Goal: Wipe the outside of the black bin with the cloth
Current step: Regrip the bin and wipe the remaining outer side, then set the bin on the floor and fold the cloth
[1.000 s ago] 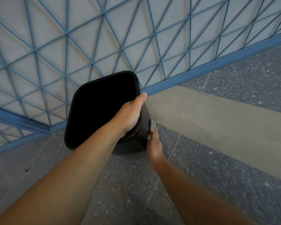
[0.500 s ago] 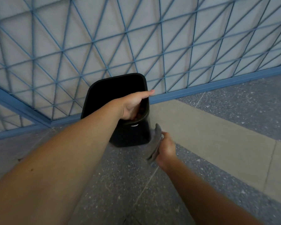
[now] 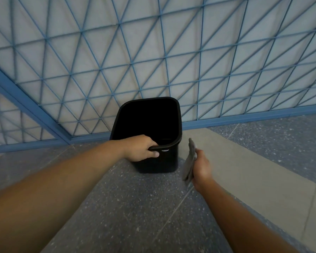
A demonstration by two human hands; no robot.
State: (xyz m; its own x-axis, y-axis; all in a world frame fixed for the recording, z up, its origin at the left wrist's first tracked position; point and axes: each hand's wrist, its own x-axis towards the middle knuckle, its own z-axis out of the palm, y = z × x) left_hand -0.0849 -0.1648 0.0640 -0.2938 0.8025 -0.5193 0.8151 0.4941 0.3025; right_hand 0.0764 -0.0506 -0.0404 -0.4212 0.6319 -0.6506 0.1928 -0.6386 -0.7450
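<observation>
Hands flank an upright black bin (image 3: 156, 161) on the floor (image 3: 135, 207): left hand (image 3: 141, 149) grips its near rim, right hand (image 3: 202, 168) holds a grey cloth (image 3: 189, 161) just beside its right wall (not touching).

speckled grey floor (image 3: 135, 207) carries the black bin (image 3: 159, 163) upright.

At the centre of the frame a black bin (image 3: 159, 159) stands upright on the speckled grey floor (image 3: 135, 207). The left hand (image 3: 141, 149) grips its near rim, fingers inside and thumb on the outer wall. Just right of the bin, apart from it, the right hand (image 3: 202, 168) holds a folded grey cloth (image 3: 189, 159). A blue lattice wall (image 3: 153, 57) fills the upper frame.
</observation>
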